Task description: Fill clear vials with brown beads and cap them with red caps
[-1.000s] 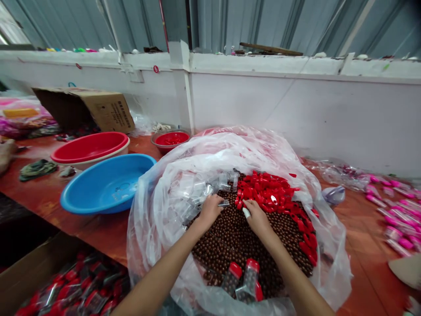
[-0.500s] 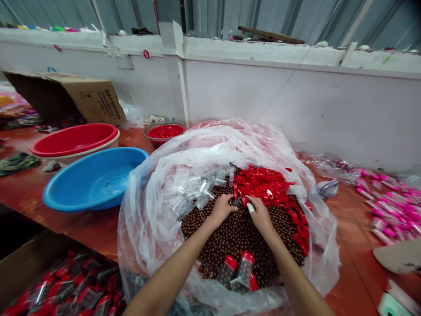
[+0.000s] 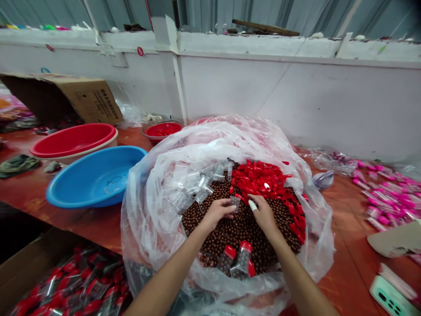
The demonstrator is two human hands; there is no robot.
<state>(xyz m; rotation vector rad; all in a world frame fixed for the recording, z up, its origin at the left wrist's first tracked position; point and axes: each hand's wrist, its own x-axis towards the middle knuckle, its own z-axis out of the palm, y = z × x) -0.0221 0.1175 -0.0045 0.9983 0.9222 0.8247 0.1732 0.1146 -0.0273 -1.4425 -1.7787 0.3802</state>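
Note:
A small clear plastic jar (image 3: 234, 203) is pinched in my left hand (image 3: 219, 213), just over a bed of brown beads (image 3: 230, 232). My right hand (image 3: 263, 215), with white wrapping on its thumb, is closed at the near edge of the red caps (image 3: 259, 177); a red cap (image 3: 246, 199) shows at its fingertips, partly hidden. Clear empty jars (image 3: 194, 186) lie heaped on the left side of the beads. Red-capped jars (image 3: 243, 259) filled with beads rest at the near side. A large clear plastic bag (image 3: 148, 219) surrounds all of this.
Left of the bag stand a blue basin (image 3: 95, 175), a red basin (image 3: 74, 138) and a cardboard box (image 3: 95, 103). Lower left, an open carton (image 3: 19, 254) holds several red-capped jars. Pink tubes (image 3: 391, 197) and a phone (image 3: 388, 296) lie on the red table (image 3: 348, 232) at right.
My left hand has lifted the jar slightly and turned it so its clear side shows. My right hand has stayed close to the red caps. The view has shifted slightly.

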